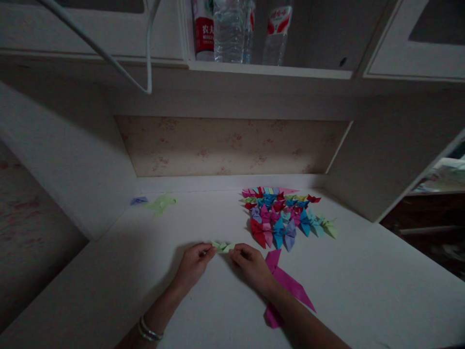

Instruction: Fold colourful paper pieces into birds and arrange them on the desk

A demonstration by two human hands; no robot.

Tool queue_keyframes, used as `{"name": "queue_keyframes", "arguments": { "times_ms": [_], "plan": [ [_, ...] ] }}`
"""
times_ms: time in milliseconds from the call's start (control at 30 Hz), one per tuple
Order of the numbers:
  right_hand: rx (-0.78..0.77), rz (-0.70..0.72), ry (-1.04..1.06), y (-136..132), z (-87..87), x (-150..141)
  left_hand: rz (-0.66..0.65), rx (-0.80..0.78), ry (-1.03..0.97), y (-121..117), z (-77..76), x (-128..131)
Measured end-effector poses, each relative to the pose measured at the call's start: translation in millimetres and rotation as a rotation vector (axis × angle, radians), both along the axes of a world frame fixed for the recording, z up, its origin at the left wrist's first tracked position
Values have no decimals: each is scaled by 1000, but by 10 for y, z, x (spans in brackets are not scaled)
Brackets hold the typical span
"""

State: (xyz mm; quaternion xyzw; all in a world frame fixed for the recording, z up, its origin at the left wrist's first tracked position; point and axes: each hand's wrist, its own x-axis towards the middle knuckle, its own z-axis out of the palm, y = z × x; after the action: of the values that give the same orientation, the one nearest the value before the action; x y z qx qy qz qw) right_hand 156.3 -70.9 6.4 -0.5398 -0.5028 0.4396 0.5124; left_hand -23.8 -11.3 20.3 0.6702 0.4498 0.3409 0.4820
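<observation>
"green paper, folded, one item. location?"
"between both hands, mid-table; left of the pink paper, nearer than the bright cluster. whether it touches the white table, cannot tell."
"grip?"
"left hand: narrow pinch, thumb side, on the left end. right hand: likewise on the right end."
"step in hand?"
"judged: working the folds, an end in each pinch. next move seems to call for light, even tension, lest creases slip or tear."
"long axis?"
"left to right, roughly level across the scene; ends point left and right, tips hidden by the pinches."
</observation>
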Motion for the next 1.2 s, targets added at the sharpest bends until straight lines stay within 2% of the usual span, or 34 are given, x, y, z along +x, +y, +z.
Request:
{"name": "queue_keyframes", "arguments": {
  "times_ms": [233, 433, 533, 700, 867, 1000, 1100, 1200],
  "plan": [
    [14, 10, -19, -25, 58, 18, -20, -28, -17, 2, -30, 11],
    [22, -8, -22, -5, 12, 21, -16, -63, -27, -3, -35, 18],
    [5, -25, 7, 1, -6, 10, -50, -59, -7, -5, -23, 18],
    [31, 25, 41, -25, 55, 2, -106, -54, 3, 4, -35, 13],
    [41, -14, 17, -15, 37, 4, -114, -61, -9, 12, -45, 23],
    [94, -102, -22, -2, 11, 14, -112, -73, -18, 19, -32, 33],
    [171, -195, -33, 12, 114, 132, -70, -103, -19, 15, -25, 24],
    [255, -271, -32, 64, 356, 445, -41, -108, -3, -3, -13, 3]
  ]
}}
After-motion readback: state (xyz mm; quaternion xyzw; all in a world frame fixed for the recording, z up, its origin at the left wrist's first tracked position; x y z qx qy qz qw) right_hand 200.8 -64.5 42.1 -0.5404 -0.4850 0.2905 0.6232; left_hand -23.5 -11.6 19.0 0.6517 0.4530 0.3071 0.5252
